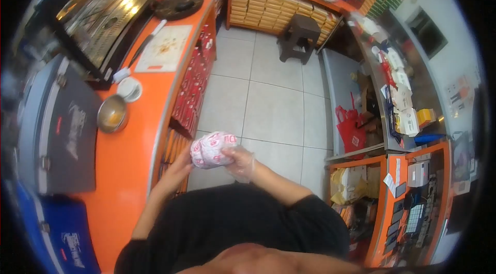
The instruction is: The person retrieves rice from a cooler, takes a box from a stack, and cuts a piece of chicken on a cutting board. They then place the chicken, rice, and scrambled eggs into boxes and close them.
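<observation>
A rounded bundle wrapped in white paper with pink-red print (212, 150) is held in front of my body, between both hands. My left hand (180, 166) grips its left side from below. On the right side, my right hand (241, 162), in a clear plastic glove, has its thumb and fingers closed on the wrapping. What lies inside the paper is hidden. Nearest to my left hand is the edge of the orange counter (126, 155), where a metal bowl (112, 113) with something yellow in it stands.
On the counter are a white cutting board (164, 49), a knife (147, 42), a round white lid (129, 89) and a grey cool box (67, 129). A dark stool (299, 39) stands on the tiled floor. Opened boxes (403, 98) line the right shelf, above a red bag (351, 126).
</observation>
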The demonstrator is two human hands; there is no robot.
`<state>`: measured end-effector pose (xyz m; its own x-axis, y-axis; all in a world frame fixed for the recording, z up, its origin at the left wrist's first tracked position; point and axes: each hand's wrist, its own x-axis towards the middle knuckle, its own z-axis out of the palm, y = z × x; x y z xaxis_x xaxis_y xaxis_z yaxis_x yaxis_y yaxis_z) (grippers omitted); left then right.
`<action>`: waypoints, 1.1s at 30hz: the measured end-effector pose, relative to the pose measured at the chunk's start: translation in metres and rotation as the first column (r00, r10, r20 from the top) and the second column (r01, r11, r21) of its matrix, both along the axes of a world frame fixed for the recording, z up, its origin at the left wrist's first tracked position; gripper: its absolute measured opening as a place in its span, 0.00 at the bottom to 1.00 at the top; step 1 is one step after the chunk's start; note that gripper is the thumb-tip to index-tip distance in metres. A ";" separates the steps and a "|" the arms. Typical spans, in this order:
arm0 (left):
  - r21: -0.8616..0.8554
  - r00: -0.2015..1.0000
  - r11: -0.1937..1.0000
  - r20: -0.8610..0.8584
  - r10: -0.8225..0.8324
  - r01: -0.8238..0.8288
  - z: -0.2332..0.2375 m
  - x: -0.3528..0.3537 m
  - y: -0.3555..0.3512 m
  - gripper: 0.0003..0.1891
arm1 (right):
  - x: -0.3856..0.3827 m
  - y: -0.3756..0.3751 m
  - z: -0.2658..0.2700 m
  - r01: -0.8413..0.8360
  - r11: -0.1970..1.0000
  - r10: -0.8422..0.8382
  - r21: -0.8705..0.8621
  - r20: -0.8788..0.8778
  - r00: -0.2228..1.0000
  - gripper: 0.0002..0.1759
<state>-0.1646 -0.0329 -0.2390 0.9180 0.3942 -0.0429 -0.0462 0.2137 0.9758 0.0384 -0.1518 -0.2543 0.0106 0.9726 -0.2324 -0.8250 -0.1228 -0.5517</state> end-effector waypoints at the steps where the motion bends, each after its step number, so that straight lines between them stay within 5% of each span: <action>1: 0.036 0.986 0.999 -0.158 0.043 -0.038 0.016 0.052 -0.002 0.40 | 0.024 0.002 -0.004 0.018 1.000 -0.018 0.001 -0.014 1.000 0.30; 3: 0.014 0.992 1.000 -0.124 -0.010 0.012 0.018 0.126 0.012 0.42 | 0.088 0.012 -0.002 0.082 0.992 -0.102 0.095 0.225 0.969 0.30; 6: 0.002 0.996 0.996 -0.033 -0.088 0.088 0.011 0.214 0.023 0.46 | 0.164 0.021 0.030 0.191 0.981 -0.189 -0.018 0.086 0.978 0.31; 8: 0.091 0.988 0.993 -0.142 -0.057 0.070 0.014 0.262 0.041 0.45 | 0.208 0.047 0.023 0.205 0.978 -0.208 0.040 0.149 0.967 0.32; 10: 0.165 0.987 0.985 -0.159 -0.025 0.052 0.014 0.311 0.070 0.41 | 0.254 0.085 0.003 0.080 0.995 -0.093 0.061 0.241 0.966 0.40; 14: 0.186 0.978 0.976 -0.150 0.144 -0.115 -0.015 0.402 0.158 0.33 | 0.353 0.176 -0.019 0.015 1.000 -0.019 0.023 0.218 0.976 0.35; 18: 0.189 0.944 0.971 -0.321 -0.080 0.147 -0.013 0.523 0.259 0.35 | 0.486 0.237 -0.009 -0.048 0.999 0.050 -0.020 0.130 0.990 0.33; 20: -0.064 0.860 0.920 -0.335 -0.385 0.387 0.018 0.601 0.307 0.36 | 0.553 0.254 -0.001 0.033 0.996 -0.027 -0.084 0.065 0.998 0.32; 22: 0.013 0.873 0.911 -0.289 -0.392 0.413 0.018 0.682 0.348 0.35 | 0.617 0.256 0.024 0.223 0.973 -0.228 -0.060 -0.118 0.966 0.34; 24: 0.165 0.883 0.875 -0.209 -0.420 0.455 0.029 0.771 0.384 0.36 | 0.675 0.256 0.039 0.366 0.931 -0.365 0.003 -0.070 0.928 0.37; 28: 0.393 0.881 0.789 -0.245 -0.406 0.472 0.028 0.943 0.440 0.17 | 0.787 0.249 0.025 0.673 0.732 -0.657 0.107 -0.149 0.739 0.44; 32: 0.478 0.896 0.757 -0.245 -0.371 0.445 -0.037 1.110 0.485 0.11 | 0.907 0.252 -0.018 0.778 0.613 -0.760 0.135 -0.167 0.628 0.43; 33: 0.385 0.884 0.802 -0.291 -0.365 0.457 -0.042 1.150 0.497 0.11 | 0.945 0.264 -0.021 0.847 0.527 -0.840 0.070 -0.109 0.532 0.42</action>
